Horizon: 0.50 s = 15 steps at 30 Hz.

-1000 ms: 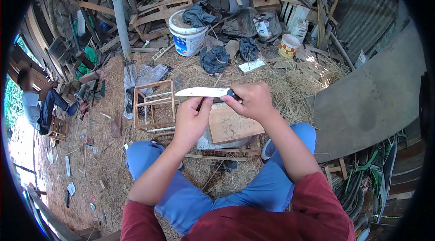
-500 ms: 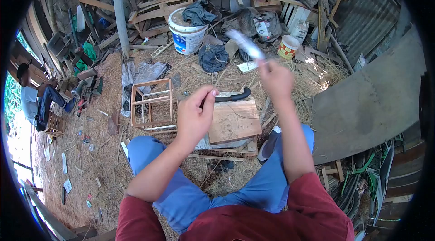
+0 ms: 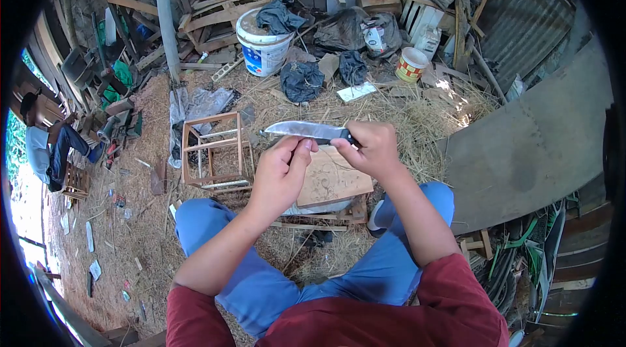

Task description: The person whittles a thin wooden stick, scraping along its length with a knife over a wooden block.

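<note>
Maroon shirt (image 3: 385, 326), 2 short sleeves (image 3: 451, 285), blue trousers (image 3: 372, 275), bare left hand (image 3: 282, 174), bare right hand (image 3: 372, 150)

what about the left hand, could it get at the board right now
Probably yes: the board looks close to the left hand, its near part uncovered. The right hand and knife show by its far edge, and the pinched left fingers would likely have to open first.

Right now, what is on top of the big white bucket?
Over the right part of the bucket lies a crumpled dark sheet. What is beneath it is covered; I cannot tell.
</note>
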Available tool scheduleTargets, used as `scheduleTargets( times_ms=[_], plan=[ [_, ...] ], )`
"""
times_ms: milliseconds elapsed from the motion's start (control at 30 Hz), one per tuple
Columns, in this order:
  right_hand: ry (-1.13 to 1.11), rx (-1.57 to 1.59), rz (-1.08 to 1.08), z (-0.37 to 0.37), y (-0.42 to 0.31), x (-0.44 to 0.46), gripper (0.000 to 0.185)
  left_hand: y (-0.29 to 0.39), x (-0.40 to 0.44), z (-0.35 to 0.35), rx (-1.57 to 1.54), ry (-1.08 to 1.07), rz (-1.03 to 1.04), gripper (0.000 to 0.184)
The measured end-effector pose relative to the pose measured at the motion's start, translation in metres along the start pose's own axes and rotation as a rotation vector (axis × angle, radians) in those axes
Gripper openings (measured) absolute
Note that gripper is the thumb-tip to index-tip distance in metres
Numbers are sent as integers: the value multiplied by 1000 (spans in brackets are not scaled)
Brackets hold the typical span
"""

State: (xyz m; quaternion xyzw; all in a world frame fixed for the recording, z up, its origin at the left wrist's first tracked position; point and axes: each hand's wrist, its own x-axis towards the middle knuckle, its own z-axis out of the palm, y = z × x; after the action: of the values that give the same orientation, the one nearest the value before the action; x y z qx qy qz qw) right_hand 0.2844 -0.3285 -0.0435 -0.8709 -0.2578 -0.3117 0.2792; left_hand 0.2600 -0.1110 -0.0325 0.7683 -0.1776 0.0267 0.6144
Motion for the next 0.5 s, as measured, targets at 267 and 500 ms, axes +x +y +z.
scheduleTargets(
  times_ms=[267, 500],
  plan=[
    [-17, -96, -76, 10, -5, 8, 46, -14, 0, -1, -51, 34, -87, 21],
    [-1, -114, -115, 7, -4, 11, 45, 0, -5, -6, -7, -25, -157, 26]
  ],
)
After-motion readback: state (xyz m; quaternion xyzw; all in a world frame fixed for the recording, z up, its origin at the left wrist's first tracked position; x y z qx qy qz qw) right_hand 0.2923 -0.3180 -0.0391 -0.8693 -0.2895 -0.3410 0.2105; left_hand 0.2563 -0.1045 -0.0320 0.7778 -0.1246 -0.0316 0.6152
